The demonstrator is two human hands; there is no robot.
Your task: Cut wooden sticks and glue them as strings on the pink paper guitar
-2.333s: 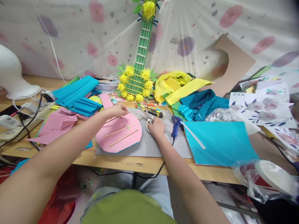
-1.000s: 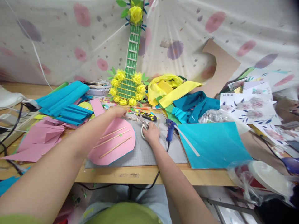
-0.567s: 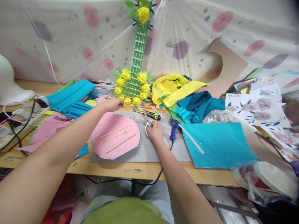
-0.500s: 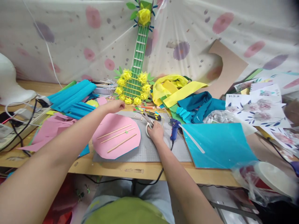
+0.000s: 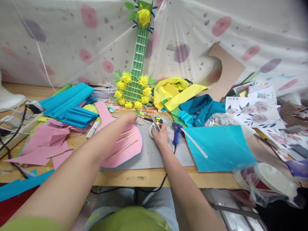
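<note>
A pink oval paper shape [image 5: 125,149] with three thin wooden sticks [image 5: 122,149] on it lies on a grey cutting mat [image 5: 154,154]. My left hand [image 5: 130,117] rests at the shape's far edge. Its fingers are curled together near a small loose stick, and what they hold is hidden. My right hand [image 5: 160,136] is closed on the white handles of a pair of scissors [image 5: 153,126], whose blades point away from me. A blue glue gun [image 5: 176,133] lies just right of that hand.
A green paper guitar with yellow roses [image 5: 135,86] leans on the back cloth. Teal folded paper [image 5: 69,102] and pink scraps [image 5: 45,141] lie at the left, with a teal card [image 5: 218,147], yellow and teal crepe [image 5: 187,99] and flowered sheets [image 5: 257,110] at the right. Cables [image 5: 14,125] cross the far left.
My left hand has come back from the far left of the pink shape to its far right edge by the loose sticks. My right hand stays on the scissors. The view has shifted slightly.
</note>
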